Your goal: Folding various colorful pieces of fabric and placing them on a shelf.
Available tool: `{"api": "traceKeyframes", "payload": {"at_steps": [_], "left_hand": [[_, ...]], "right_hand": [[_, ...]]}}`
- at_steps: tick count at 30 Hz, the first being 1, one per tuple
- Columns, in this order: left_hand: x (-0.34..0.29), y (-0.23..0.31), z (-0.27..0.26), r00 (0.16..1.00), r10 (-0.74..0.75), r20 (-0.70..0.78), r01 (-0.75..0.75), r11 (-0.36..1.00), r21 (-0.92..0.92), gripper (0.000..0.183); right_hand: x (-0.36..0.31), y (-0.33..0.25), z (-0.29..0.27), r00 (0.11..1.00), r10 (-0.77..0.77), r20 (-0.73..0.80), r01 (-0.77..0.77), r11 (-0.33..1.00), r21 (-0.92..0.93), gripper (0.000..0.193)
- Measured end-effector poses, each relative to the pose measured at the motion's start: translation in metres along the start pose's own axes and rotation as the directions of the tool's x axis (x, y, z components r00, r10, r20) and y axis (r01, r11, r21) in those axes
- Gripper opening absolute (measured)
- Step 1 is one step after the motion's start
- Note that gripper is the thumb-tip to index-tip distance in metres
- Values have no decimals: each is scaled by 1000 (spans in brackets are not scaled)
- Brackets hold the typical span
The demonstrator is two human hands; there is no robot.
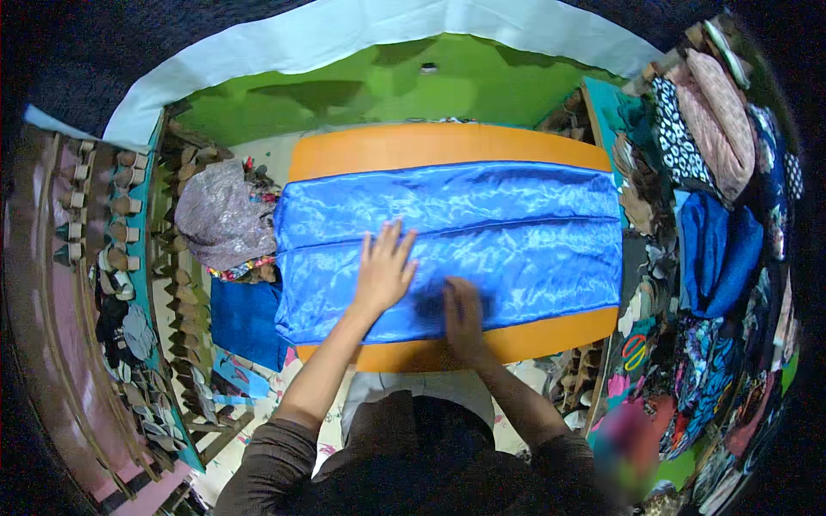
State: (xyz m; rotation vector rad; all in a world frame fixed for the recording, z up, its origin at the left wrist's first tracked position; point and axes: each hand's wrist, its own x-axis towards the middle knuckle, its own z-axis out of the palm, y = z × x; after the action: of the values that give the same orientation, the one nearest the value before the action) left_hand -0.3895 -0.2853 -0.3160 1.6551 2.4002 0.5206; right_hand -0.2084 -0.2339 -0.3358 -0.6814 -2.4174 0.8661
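Observation:
A shiny blue satin cloth (525, 267) lies spread across an orange table (447, 146), with a long fold line running from side to side through its middle. My left hand (385, 268) rests flat on the cloth left of centre, fingers spread and nothing in them. To its right and nearer to me, my right hand (464, 314) is over the cloth's near part. Motion blurs its fingers, and a dark smear surrounds them; I cannot make out whether that is a shadow or an object.
At the left, a greyish shiny cloth bundle (225, 211) sits above a dark blue cloth (245, 318). Wooden racks (129, 206) of shoe-like forms stand further left. Piled garments (718, 249) and yellow-handled scissors (634, 353) are at the right. A green wall (344, 99) rises behind.

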Motion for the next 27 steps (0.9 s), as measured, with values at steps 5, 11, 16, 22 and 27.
{"api": "traceKeyframes", "payload": {"at_steps": [5, 11, 16, 22, 27], "left_hand": [[49, 42, 23, 986, 165, -2, -165, 985, -42, 53], [164, 31, 41, 990, 139, -16, -139, 987, -85, 63], [185, 49, 41, 983, 148, 105, -147, 989, -18, 77], [184, 44, 32, 869, 76, 488, -112, 993, 45, 61], [176, 43, 30, 753, 116, 648, -114, 992, -44, 52]], "right_hand": [[-36, 2, -62, 122, 979, 161, -388, -102, 916, 23], [-160, 65, -43, 826, 562, 38, -559, 809, 185, 37], [-34, 15, -88, 85, 797, 598, -219, -570, 792, 44], [-11, 37, -57, 157, 655, 740, -84, -737, 670, 44], [2, 32, -52, 294, 677, 675, -34, -698, 716, 37]]}}
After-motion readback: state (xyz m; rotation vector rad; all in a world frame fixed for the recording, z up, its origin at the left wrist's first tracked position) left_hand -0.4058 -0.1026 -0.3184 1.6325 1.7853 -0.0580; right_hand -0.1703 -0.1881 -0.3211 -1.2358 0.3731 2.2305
